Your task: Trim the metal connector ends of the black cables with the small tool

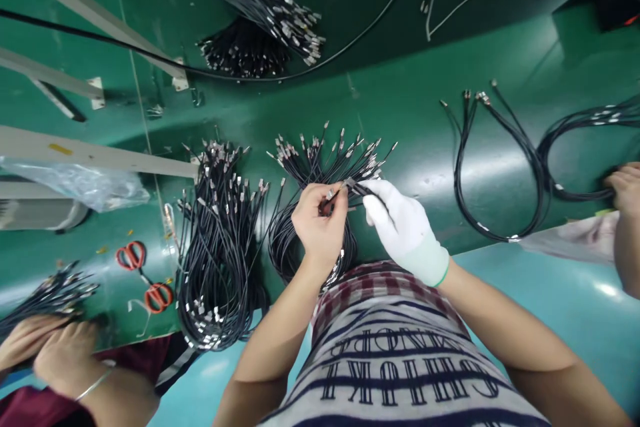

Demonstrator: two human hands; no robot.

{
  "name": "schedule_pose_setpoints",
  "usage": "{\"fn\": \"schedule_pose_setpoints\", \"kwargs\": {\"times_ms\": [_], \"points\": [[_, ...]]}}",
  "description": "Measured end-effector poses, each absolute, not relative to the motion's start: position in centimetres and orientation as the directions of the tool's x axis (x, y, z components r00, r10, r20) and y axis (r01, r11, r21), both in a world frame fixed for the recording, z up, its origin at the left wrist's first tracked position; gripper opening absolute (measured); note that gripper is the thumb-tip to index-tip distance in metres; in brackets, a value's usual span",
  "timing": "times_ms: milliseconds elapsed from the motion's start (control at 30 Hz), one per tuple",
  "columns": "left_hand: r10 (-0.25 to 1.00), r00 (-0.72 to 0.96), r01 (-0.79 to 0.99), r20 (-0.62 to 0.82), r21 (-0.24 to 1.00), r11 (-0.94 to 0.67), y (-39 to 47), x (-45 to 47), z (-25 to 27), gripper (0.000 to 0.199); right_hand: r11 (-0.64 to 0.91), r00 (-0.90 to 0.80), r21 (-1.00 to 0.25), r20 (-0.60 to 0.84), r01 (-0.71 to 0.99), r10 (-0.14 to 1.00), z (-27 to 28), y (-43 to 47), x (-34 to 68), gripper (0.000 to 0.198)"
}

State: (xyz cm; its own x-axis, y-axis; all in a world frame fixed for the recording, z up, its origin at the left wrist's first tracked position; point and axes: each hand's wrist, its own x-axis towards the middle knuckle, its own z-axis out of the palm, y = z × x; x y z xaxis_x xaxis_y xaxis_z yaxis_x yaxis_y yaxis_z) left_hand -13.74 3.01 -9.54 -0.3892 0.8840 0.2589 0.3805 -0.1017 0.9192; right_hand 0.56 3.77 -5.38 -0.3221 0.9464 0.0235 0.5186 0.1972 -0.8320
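My bare left hand (323,223) pinches the metal end of a black cable, its fingertips meeting those of my right hand. A white glove covers my right hand (400,223), which is closed around black cable ends (367,190). Behind and beneath both hands lies a coiled bundle of black cables (285,240), its silver connectors (370,163) fanned out on the far side. To the left rests a larger looped bundle of black cables (220,253) with many silver tips. The exact contact between my fingertips is too small to make out.
Red-handled scissors (131,255) lie on the green table (410,107) at left. More cable bundles (280,20) sit at the back, and looped cables (500,233) at right. Metal posts (100,153) stand at left. Co-workers' hands (65,347) work at lower left and far right (627,190).
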Motion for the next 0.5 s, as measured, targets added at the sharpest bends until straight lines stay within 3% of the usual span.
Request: {"fn": "schedule_pose_setpoints", "kwargs": {"times_ms": [200, 500], "points": [[0.889, -0.4, 0.374, 0.224, 0.925, -0.065, 3.2, -13.4, -9.4, 0.006, 0.162, -0.28, -0.875, 0.032, 0.455, 0.96, -6.2, 3.9, 1.3, 0.034], [0.884, -0.391, 0.396, 0.256, 0.914, -0.09, 3.0, -13.6, -9.4, 0.005, 0.211, -0.328, -0.74, -0.014, 0.639, 0.945, -7.0, 3.6, 0.2, 0.03]]}}
